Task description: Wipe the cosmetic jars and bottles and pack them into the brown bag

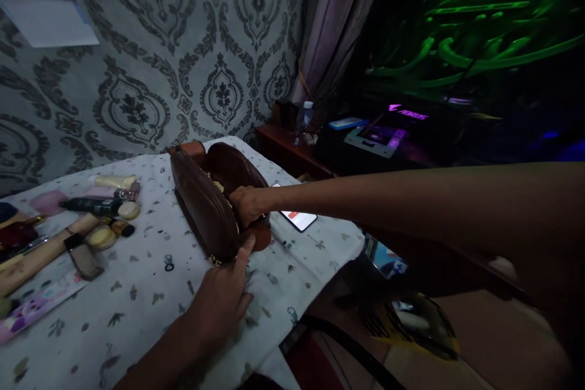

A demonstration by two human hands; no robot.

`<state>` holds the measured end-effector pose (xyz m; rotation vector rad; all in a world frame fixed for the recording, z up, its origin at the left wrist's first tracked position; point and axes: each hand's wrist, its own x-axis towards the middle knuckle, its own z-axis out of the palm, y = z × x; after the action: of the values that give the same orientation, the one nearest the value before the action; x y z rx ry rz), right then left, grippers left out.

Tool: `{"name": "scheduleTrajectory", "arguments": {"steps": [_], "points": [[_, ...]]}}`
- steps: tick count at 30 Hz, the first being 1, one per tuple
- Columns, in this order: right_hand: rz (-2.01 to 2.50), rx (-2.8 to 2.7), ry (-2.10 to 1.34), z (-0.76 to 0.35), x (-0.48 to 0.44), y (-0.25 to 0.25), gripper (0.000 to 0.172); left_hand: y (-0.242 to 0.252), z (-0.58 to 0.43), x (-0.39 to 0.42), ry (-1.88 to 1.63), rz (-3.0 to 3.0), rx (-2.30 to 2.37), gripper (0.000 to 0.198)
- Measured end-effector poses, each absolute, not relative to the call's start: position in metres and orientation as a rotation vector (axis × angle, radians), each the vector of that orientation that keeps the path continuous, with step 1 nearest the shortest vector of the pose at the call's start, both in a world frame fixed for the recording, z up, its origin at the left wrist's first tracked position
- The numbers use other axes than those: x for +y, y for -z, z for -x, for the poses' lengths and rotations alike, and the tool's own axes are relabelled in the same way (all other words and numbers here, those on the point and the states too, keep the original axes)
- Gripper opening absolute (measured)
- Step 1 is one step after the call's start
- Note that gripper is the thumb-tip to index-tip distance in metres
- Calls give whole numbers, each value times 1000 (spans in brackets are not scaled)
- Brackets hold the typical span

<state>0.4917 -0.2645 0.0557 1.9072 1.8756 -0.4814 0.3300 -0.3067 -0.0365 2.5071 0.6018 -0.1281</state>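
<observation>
A brown leather bag stands open on a table covered with a white patterned cloth. My right hand reaches across from the right, and its fingers are closed over the bag's top edge at the opening. My left hand rests on the cloth at the bag's near end. Its thumb points up against the bag's corner and its fingers curl loosely.
Several cosmetics, tubes and brushes lie at the left of the table. A lit phone lies right of the bag. Beyond it stand a wooden desk, a water bottle, a glowing device and a curtain.
</observation>
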Motion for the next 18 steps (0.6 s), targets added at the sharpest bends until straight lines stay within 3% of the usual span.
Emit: {"name": "scheduleTrajectory", "arguments": {"steps": [9,18], "points": [[-1912,1858,463,-487,-270,-69,49,27,-331,-307,181,-2538,631,88],[-1890,1859,446,-489,-266,-56,30,24,-332,-308,203,-2540,636,88]]}}
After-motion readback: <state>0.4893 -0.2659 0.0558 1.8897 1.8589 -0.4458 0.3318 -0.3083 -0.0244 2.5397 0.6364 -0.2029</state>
